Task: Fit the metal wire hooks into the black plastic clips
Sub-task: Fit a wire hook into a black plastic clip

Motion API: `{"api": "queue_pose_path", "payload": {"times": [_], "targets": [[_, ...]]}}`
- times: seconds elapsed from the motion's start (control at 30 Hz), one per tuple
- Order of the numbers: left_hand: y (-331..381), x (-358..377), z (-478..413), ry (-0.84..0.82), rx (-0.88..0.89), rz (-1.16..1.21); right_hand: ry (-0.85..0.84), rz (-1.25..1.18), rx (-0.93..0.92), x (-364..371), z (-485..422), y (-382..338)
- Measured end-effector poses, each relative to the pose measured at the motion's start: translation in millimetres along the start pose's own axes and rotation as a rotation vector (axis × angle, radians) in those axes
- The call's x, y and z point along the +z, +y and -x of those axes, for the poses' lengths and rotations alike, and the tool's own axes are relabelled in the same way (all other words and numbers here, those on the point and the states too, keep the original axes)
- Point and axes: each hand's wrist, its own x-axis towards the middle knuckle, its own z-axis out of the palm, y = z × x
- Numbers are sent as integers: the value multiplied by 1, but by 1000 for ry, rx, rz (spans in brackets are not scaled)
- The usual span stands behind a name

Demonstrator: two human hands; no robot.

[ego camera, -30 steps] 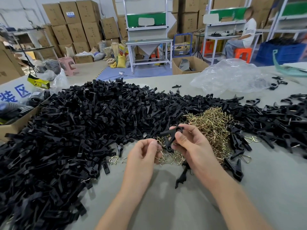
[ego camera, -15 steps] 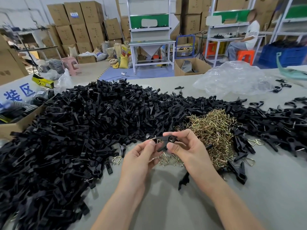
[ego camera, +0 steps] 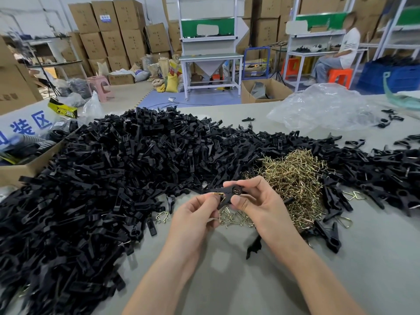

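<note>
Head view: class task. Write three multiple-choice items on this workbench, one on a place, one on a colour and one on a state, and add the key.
1. The wire hook pile lies: A just beyond the right hand; B on the floor; C on a shelf.
2. The stool under the seated person is: A pink; B orange; C blue.
3. The right hand: A lies flat; B grips a black clip; C is out of view.
Key: A, the pile sits past its fingers; B, orange shows below the person; B, thumb and fingers pinch the clip.

Bare table (ego camera: pixel 227 283) nearside; clip pile (ego camera: pixel 102 178) blocks left.
</note>
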Motion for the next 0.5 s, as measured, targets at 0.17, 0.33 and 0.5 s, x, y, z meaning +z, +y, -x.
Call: {"api": "queue_pose_path", "payload": {"times": [0.17, 0.33, 0.5], "targets": [[0, 1, -2, -45, -54, 30, 12, 23, 0, -3, 0, 0], [-5, 6, -1, -80, -76, 47, -7, 166, 25, 1, 2, 3], [-4, 13, 2, -234, -141, 59, 7, 352, 17, 6, 7, 7]]}}
